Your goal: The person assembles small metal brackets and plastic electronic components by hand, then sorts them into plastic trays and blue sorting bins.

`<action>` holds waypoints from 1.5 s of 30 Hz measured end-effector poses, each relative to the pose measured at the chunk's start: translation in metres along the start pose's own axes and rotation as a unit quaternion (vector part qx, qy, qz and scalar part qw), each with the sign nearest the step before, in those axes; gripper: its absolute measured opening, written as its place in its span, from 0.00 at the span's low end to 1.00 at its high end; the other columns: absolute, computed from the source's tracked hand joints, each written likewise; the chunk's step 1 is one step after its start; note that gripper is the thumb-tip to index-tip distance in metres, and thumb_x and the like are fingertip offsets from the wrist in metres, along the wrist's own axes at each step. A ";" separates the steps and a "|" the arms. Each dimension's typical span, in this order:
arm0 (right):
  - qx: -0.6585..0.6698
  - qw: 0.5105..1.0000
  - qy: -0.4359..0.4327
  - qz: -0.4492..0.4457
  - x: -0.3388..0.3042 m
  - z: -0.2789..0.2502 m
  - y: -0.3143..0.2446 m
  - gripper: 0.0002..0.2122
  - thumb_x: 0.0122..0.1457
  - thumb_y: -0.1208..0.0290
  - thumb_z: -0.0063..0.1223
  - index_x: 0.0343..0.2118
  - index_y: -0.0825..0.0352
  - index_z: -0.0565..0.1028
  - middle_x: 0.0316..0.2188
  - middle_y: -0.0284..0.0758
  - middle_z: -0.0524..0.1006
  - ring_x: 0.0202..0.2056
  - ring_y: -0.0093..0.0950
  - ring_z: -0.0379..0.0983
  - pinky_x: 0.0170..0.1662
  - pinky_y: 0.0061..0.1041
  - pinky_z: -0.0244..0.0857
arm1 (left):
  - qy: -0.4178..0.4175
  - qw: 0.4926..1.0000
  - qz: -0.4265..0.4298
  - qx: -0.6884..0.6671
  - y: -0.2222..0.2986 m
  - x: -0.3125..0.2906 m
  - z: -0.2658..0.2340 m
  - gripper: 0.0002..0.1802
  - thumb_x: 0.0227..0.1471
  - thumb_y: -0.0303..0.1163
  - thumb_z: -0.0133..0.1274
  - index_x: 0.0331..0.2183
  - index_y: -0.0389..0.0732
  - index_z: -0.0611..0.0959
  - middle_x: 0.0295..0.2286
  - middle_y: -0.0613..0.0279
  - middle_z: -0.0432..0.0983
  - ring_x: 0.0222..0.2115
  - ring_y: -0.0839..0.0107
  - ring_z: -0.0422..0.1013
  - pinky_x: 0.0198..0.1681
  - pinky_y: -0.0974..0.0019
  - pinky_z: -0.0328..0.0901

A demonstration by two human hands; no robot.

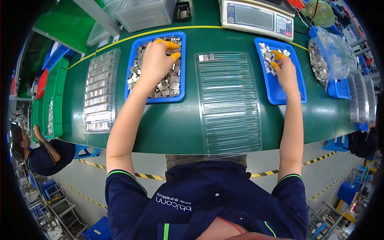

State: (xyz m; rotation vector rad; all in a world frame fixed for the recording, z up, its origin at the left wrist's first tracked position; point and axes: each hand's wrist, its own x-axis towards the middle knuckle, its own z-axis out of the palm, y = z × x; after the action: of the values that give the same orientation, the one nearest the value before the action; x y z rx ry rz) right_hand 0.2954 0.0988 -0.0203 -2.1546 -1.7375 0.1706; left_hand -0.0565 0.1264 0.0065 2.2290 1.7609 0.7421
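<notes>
My left hand [155, 60] reaches into a blue tray [182, 80] heaped with small silver metal parts [164, 88]. Yellow finger cots cover its thumb and a finger, which are spread apart over the parts with nothing visible between them. On the right, my right hand [286, 74] dips into another blue tray [280, 97] holding fewer small white-and-silver pieces [266, 52]. Its yellow-capped thumb and finger are also apart, close to the pieces. Between the trays lies a clear ribbed plastic blister tray [230, 104], with a few small parts [206, 57] in its top row.
A second blister tray [100, 92] filled with parts lies at the left, beside a green bin [56, 96]. A white weighing scale [258, 20] and stacked clear trays [144, 16] stand behind. A bag of parts [320, 60] sits at far right. Another person [44, 154] works at left.
</notes>
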 end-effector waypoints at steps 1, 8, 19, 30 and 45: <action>0.001 1.000 0.002 0.003 0.000 0.002 -0.001 0.14 0.48 0.76 0.53 0.39 0.72 0.73 0.38 0.48 0.73 0.36 0.41 0.72 0.39 0.32 0.65 | -0.053 0.998 -0.032 -0.030 -0.003 0.005 -0.001 0.13 0.39 0.28 0.57 0.33 0.36 0.81 0.30 0.51 0.76 0.34 0.57 0.71 0.41 0.62 0.64; 0.082 0.994 0.060 -0.031 -0.003 0.004 0.002 0.09 0.47 0.77 0.55 0.34 0.72 0.76 0.31 0.46 0.76 0.32 0.37 0.74 0.35 0.28 0.66 | -0.092 0.992 -0.055 -0.061 -0.011 0.011 0.000 0.14 0.39 0.24 0.56 0.34 0.33 0.80 0.28 0.48 0.76 0.30 0.59 0.73 0.36 0.65 0.66; 0.241 0.964 0.114 -0.009 -0.006 0.006 -0.015 0.14 0.46 0.71 0.60 0.37 0.69 0.77 0.25 0.37 0.78 0.27 0.22 0.74 0.33 0.20 0.67 | -0.171 0.981 -0.074 -0.061 -0.009 0.014 -0.006 0.11 0.38 0.24 0.58 0.29 0.32 0.79 0.20 0.58 0.74 0.23 0.71 0.71 0.30 0.70 0.66; 0.649 0.752 -0.094 -0.060 -0.066 0.014 -0.100 0.17 0.50 0.80 0.55 0.44 0.73 0.69 0.33 0.39 0.76 0.34 0.26 0.75 0.42 0.20 0.67 | -0.153 0.817 -0.068 -0.552 0.052 -0.027 0.017 0.16 0.44 0.22 0.56 0.39 0.34 0.78 0.34 0.61 0.75 0.35 0.76 0.71 0.42 0.74 0.65; 0.518 0.842 -0.077 -0.132 -0.070 0.020 -0.090 0.10 0.47 0.78 0.58 0.35 0.68 0.78 0.31 0.33 0.78 0.32 0.20 0.72 0.38 0.16 0.66 | -0.221 0.833 -0.120 -0.492 0.057 -0.029 0.011 0.13 0.42 0.22 0.57 0.34 0.31 0.80 0.31 0.58 0.77 0.31 0.76 0.73 0.38 0.75 0.67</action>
State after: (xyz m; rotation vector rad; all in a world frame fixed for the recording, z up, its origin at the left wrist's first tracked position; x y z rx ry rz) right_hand 0.1901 0.0513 -0.0159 -1.1126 -1.4503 0.9741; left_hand -0.0073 0.0856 0.0157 1.2951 1.0152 0.7439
